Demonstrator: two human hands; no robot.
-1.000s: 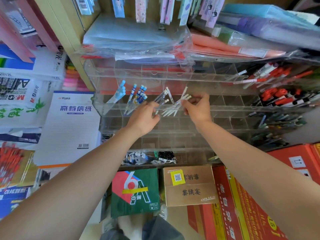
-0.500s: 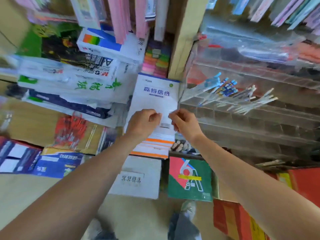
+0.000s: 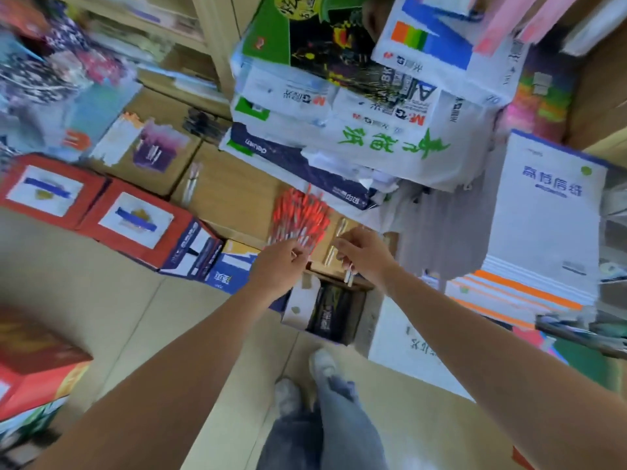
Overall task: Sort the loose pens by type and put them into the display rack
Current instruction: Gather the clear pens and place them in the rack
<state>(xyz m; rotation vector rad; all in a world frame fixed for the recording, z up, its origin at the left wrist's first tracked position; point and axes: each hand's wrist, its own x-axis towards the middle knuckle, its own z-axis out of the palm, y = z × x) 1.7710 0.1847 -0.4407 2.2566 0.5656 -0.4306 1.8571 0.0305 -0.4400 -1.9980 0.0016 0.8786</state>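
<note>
Red pens (image 3: pixel 300 215) lie heaped at the near right edge of a cardboard box (image 3: pixel 234 198), beside stacked paper packs (image 3: pixel 373 137). Red cartons (image 3: pixel 135 228) stand to the left on the tan floor (image 3: pixel 101 300). Both arms reach out. The left hand (image 3: pixel 280 262) curls at the heap, its grip too blurred to tell, and the right hand (image 3: pixel 364 254) pinches pale pens (image 3: pixel 349 277).

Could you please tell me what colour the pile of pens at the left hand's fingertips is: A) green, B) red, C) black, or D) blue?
B: the pile of pens lying on the cardboard box, right at the left hand, is plainly red.
</note>
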